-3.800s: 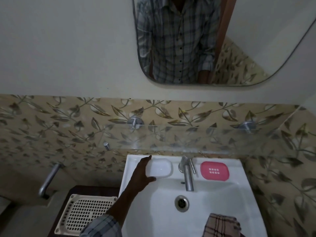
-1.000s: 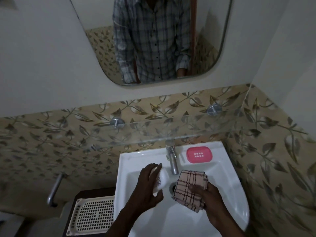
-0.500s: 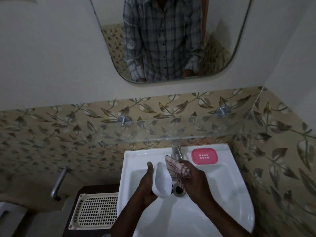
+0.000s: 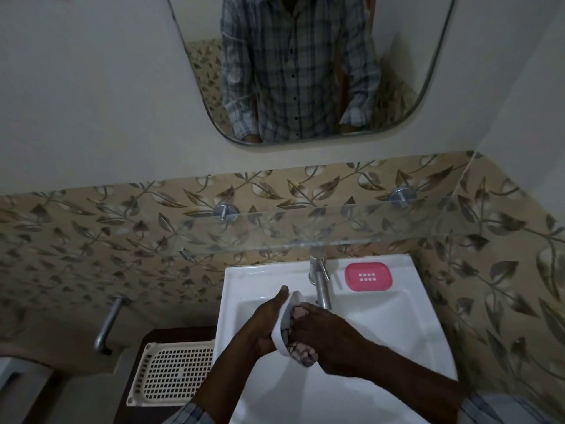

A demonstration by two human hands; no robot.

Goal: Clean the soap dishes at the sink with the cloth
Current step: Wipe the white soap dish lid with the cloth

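Your left hand (image 4: 265,324) fingers clamp white soap dish (image 4: 282,335) on edge; right hand (image 4: 324,339) fingers bunch cloth (image 4: 298,313) inside. Pink dish (image 4: 368,276) at 1 o'clock.

I see a dim, greyish picture with soft, flat light and faint glare on the sink (image 4: 397,332) right of my hands; wide-angle bending curves the edges, and fine detail is soft.

glossy white sink (image 4: 382,338), shiny metal tap (image 4: 321,286), checked woven cloth (image 4: 301,351).
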